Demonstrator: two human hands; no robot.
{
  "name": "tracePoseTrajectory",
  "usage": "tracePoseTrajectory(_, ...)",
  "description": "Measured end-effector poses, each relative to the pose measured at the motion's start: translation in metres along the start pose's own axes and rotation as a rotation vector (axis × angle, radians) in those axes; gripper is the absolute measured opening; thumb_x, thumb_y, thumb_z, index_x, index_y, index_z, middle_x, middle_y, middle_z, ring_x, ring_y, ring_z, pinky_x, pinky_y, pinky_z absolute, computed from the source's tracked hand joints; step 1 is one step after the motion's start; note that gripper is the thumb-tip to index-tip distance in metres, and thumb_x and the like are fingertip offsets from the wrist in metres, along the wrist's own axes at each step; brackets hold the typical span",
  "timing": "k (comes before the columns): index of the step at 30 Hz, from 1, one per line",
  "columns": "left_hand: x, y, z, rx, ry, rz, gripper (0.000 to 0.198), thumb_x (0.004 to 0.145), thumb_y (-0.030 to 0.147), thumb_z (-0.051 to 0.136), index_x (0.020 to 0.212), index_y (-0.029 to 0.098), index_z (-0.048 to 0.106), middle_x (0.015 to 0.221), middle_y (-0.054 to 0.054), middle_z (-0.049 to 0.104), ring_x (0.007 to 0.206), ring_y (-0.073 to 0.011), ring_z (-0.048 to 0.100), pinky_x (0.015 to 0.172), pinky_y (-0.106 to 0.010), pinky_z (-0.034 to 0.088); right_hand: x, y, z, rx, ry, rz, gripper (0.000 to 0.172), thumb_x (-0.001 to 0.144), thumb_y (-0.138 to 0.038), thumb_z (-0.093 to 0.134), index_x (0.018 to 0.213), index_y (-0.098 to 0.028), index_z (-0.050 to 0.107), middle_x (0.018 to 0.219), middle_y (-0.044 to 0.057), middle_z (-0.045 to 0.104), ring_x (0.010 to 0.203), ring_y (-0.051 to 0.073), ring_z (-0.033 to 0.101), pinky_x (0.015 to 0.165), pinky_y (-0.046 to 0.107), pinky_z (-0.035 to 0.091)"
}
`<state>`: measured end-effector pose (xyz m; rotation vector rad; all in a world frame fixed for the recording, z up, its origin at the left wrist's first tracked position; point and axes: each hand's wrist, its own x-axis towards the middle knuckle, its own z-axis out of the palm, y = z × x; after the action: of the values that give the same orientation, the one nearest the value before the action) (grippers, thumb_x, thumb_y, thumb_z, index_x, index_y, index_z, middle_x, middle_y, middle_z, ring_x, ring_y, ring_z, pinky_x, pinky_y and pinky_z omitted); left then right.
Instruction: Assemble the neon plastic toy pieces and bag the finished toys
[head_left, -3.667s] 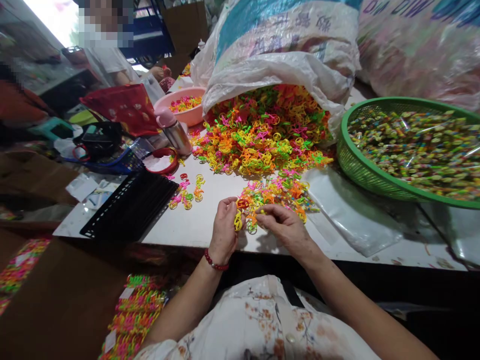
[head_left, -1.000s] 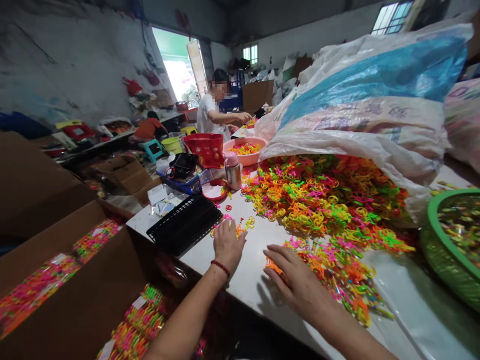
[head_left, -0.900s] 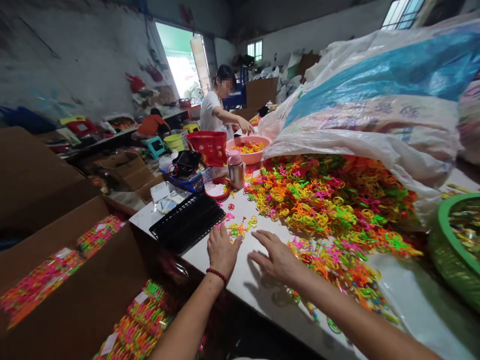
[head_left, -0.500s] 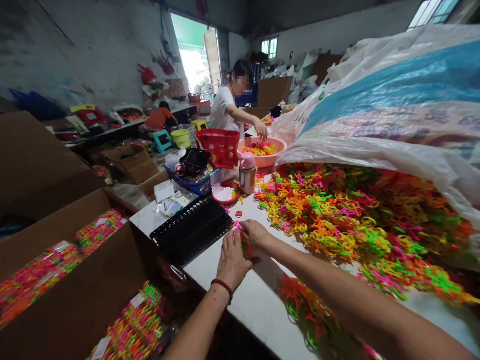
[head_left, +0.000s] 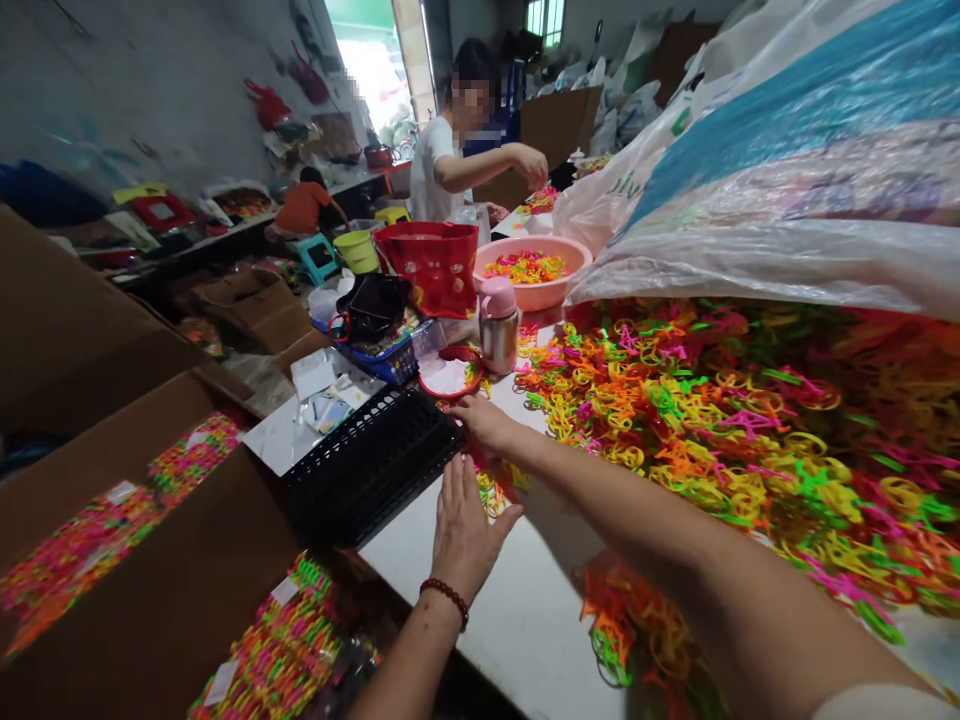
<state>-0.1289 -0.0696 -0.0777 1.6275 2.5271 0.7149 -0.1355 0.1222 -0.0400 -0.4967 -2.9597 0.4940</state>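
Observation:
My left hand [head_left: 466,530] lies with fingers stretched out and thumb apart, over the white table [head_left: 420,540], a red bead bracelet on its wrist. Just beyond its fingertips my right hand [head_left: 487,428] reaches to the right corner of a black plastic rack [head_left: 375,455]. Its fingers are bent together, and anything in them is hidden. Small colourful plastic pieces [head_left: 491,492] lie beside and under my hands. A large heap of similar bright pieces [head_left: 675,420] spreads along the right, spilling from a big plastic sack [head_left: 787,230].
Beyond my hands stand a small red basket [head_left: 474,385], a pink-lidded flask [head_left: 499,325], a pink basin [head_left: 536,290] and a red bag [head_left: 427,265]. A co-worker [head_left: 450,150] sits behind them. Cardboard boxes [head_left: 150,570] with packed pieces flank the table's left.
My right hand has moved left and forward to the rack's corner, away from my left fingers. The pink piece between my hands no longer shows. The co-worker's hand has lifted from the basin.

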Motion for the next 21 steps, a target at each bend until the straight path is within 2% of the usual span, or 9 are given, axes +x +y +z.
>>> tracePoseTrajectory(4, 0.0, 0.0, 0.002, 0.004, 0.019, -0.008, 0.091, 0.087, 0.061, 0.049, 0.152, 0.01, 0.013, 0.157, -0.023, 0.023, 0.147, -0.0349, 0.02, 0.115, -0.054, 0.032, -0.027, 0.006, -0.009, -0.023, -0.028, 0.011, 0.033, 0.09, -0.02, 0.056, 0.122, -0.016, 0.063, 0.109, 0.014, 0.061, 0.097, 0.023, 0.053, 0.085, 0.03, 0.041)
tracePoseTrajectory(7, 0.001, 0.001, 0.0, -0.016, 0.02, -0.004, 0.094, 0.085, 0.062, 0.052, 0.153, 0.012, 0.009, 0.157, -0.022, 0.024, 0.146, -0.0353, 0.022, 0.114, -0.055, 0.032, -0.047, 0.011, -0.017, -0.017, -0.048, 0.106, 0.028, 0.089, -0.024, 0.057, 0.114, -0.015, 0.068, 0.103, 0.014, 0.063, 0.09, 0.022, 0.057, 0.079, 0.029, 0.043)
tracePoseTrajectory(11, 0.002, 0.003, -0.005, -0.064, 0.004, -0.017, 0.098, 0.082, 0.059, 0.06, 0.152, 0.013, 0.01, 0.155, -0.022, 0.026, 0.145, -0.035, 0.024, 0.115, -0.055, 0.031, -0.06, 0.022, -0.036, 0.028, -0.103, 0.232, 0.022, 0.082, -0.024, 0.066, 0.102, -0.02, 0.074, 0.097, 0.008, 0.07, 0.082, 0.019, 0.063, 0.072, 0.025, 0.044)
tracePoseTrajectory(13, 0.003, 0.003, -0.007, -0.095, 0.001, -0.028, 0.098, 0.08, 0.057, 0.063, 0.152, 0.015, 0.011, 0.156, -0.02, 0.026, 0.145, -0.0341, 0.024, 0.116, -0.053, 0.03, -0.057, 0.028, -0.046, 0.043, -0.093, 0.28, 0.023, 0.083, -0.02, 0.064, 0.103, -0.019, 0.075, 0.099, 0.007, 0.072, 0.087, 0.02, 0.064, 0.074, 0.024, 0.045)
tracePoseTrajectory(16, 0.003, 0.004, -0.007, -0.113, 0.004, -0.033, 0.099, 0.079, 0.055, 0.065, 0.152, 0.016, 0.011, 0.156, -0.019, 0.025, 0.145, -0.0338, 0.024, 0.116, -0.053, 0.029, -0.042, 0.031, -0.054, 0.053, -0.026, 0.321, 0.029, 0.089, -0.019, 0.055, 0.113, -0.015, 0.07, 0.111, 0.01, 0.07, 0.097, 0.022, 0.063, 0.081, 0.027, 0.045)
tracePoseTrajectory(21, 0.003, 0.004, -0.008, -0.111, -0.006, -0.047, 0.103, 0.076, 0.056, 0.068, 0.152, 0.016, 0.011, 0.156, -0.019, 0.025, 0.146, -0.0325, 0.023, 0.117, -0.051, 0.028, -0.015, 0.021, -0.034, 0.062, 0.085, 0.288, 0.027, 0.094, -0.016, 0.048, 0.116, -0.01, 0.064, 0.121, 0.014, 0.063, 0.108, 0.022, 0.058, 0.095, 0.034, 0.043)
